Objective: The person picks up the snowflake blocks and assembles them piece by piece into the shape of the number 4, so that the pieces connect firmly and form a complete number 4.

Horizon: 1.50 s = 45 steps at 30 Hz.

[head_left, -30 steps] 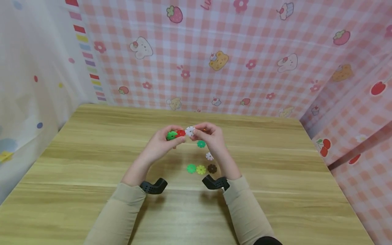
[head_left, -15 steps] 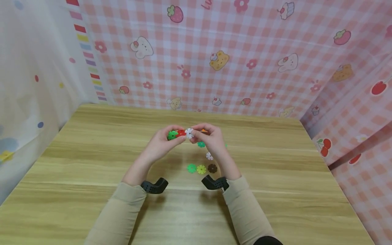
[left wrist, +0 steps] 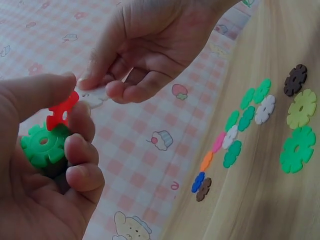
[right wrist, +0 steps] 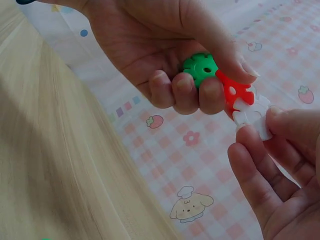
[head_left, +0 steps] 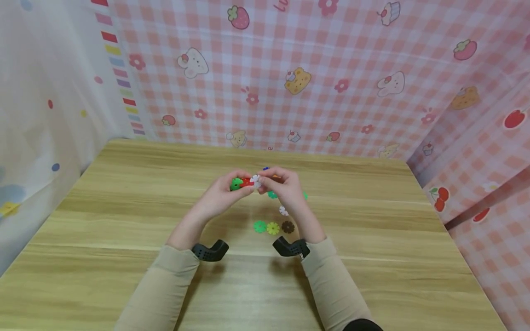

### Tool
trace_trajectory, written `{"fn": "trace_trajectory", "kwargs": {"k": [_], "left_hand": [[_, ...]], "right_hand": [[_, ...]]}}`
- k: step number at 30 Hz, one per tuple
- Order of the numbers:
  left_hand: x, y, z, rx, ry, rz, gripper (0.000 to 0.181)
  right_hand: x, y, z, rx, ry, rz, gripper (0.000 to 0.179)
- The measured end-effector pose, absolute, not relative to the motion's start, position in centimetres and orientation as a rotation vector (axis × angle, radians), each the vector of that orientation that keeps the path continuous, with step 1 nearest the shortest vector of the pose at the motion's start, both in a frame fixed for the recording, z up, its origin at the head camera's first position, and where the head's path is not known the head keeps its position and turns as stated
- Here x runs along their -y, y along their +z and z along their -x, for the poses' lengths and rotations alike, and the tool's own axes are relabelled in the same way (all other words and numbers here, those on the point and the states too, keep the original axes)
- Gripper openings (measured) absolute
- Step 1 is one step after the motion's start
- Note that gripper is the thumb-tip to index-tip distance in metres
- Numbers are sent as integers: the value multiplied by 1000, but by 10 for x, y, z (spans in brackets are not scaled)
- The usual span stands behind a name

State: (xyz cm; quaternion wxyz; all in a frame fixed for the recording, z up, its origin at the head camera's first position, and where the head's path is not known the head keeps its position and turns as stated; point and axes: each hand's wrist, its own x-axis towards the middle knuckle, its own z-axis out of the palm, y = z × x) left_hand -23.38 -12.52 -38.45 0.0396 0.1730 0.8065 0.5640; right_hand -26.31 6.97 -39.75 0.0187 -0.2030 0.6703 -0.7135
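Above the table, my left hand [head_left: 219, 195] grips a green notched snowflake disc [right wrist: 200, 69] and a red one [right wrist: 235, 91] joined beside it. The left thumb and index finger pinch the red disc near its edge, while the other fingers curl round the green. In the right wrist view, a white snowflake disc [right wrist: 253, 116] overlaps the red disc's edge at an angle. My right hand [head_left: 287, 186] pinches this white disc between thumb and fingertips. Something dark under the green disc is mostly hidden by the left fingers.
On the wooden table [head_left: 124, 220] below lie a green disc [head_left: 260, 226], a yellow disc [head_left: 273, 228] and a brown disc [head_left: 288, 227] in a row. Several more loose discs, including an orange one [left wrist: 207, 160], lie farther back. A checked pink cloth [head_left: 314, 110] hangs behind.
The left hand has shifted slightly right, closer to the right hand. The white disc has turned more edge-on and now overlaps the red disc's end.
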Motion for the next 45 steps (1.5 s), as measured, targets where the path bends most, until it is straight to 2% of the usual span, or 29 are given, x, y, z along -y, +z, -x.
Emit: {"fn": "trace_trajectory", "kwargs": {"k": [6, 16, 23, 32, 38, 45], "left_hand": [[127, -385, 235, -2437, 1703, -533, 33], [129, -389, 236, -2308, 1659, -540, 22], [129, -391, 236, -2259, 1694, -558, 23], [128, -389, 235, -2278, 1714, -543, 26], [131, -391, 237, -2319, 1716, -498, 26], [133, -388, 235, -2333, 1726, -487, 24]], "right_hand": [[-72, -397, 263, -2088, -2185, 644, 18], [-71, -379, 251, -2157, -2017, 621, 19], [-72, -400, 264, -2267, -1961, 672, 16], [-73, -401, 266, -2281, -1972, 649, 17], [-81, -404, 271, -2321, -1986, 577, 21], [-97, -418, 282, -2548, -1763, 464, 20]]}}
